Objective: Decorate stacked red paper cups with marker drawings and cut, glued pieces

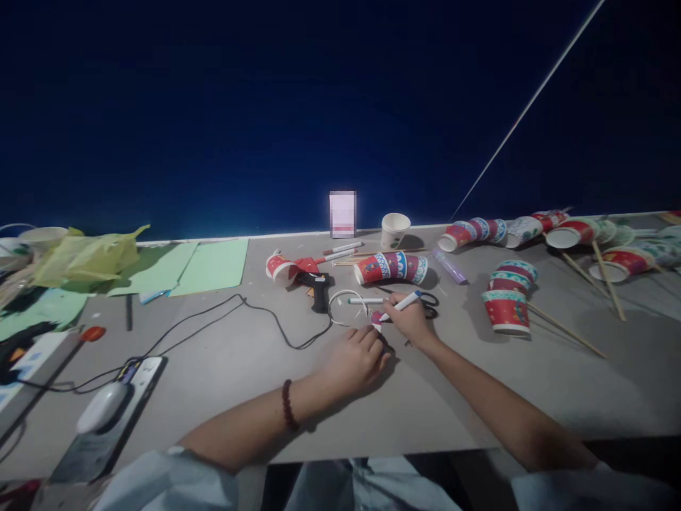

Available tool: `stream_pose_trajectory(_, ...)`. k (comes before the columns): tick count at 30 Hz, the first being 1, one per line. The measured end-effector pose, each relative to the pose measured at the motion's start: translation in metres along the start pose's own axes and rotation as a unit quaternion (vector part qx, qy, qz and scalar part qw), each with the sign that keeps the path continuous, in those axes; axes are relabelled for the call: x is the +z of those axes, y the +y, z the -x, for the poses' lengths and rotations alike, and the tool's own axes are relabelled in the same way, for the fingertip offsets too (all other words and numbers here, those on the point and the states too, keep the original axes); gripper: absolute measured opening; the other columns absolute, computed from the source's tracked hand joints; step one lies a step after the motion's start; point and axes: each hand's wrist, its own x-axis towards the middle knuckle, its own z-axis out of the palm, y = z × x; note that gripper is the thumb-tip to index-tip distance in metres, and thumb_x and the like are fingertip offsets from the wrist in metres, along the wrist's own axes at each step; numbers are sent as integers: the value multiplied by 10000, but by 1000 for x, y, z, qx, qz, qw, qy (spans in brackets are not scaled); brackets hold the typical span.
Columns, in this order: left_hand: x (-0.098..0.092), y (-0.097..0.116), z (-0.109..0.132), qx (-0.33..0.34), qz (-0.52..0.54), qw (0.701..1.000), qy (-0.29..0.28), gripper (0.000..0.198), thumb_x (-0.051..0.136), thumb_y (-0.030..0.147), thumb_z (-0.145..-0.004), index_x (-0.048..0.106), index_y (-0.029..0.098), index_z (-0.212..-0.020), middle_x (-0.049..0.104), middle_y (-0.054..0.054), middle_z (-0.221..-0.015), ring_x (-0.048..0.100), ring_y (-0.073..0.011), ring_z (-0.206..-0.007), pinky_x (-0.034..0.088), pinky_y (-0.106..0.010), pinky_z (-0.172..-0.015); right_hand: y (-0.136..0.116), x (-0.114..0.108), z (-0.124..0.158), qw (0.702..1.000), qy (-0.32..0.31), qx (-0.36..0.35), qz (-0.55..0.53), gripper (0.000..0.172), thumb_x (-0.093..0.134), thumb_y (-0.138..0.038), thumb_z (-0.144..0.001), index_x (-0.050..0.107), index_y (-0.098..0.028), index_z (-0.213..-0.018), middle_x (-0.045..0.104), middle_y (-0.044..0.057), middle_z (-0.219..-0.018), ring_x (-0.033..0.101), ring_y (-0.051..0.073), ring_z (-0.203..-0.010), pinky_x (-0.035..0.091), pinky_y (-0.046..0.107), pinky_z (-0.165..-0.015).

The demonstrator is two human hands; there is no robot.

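Pale blue sleeves (170, 482) lay nearest, at the table's (213, 383) near edge. Beyond them, the left hand (354, 360) curled closely round a small pink-and-white piece (377, 319), left of the scissors (430, 311), while the right hand (411, 323) gripped a white marker (407, 303), tip at the piece. Marking it seemed the step underway; the next move probably called for a steady left hold and light, short strokes.

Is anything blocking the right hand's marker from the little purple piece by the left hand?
Nothing visible: the marker, held in the right hand, has its tip right at the purple piece, by the left hand.
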Motion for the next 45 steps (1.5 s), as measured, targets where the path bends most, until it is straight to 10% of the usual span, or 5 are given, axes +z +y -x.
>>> stream_pose_trajectory(45,1,-1,1,-3,8,1000,-7,206,429,301,-913,561,159,-843,651,-122,-937,601,-241,-978,486,-366,-741,-2,-2,1,998,51,39,-30,307,510,-305,-711,351,-221,-462,358,-57,-435,342,105,-456,287,250,-462)
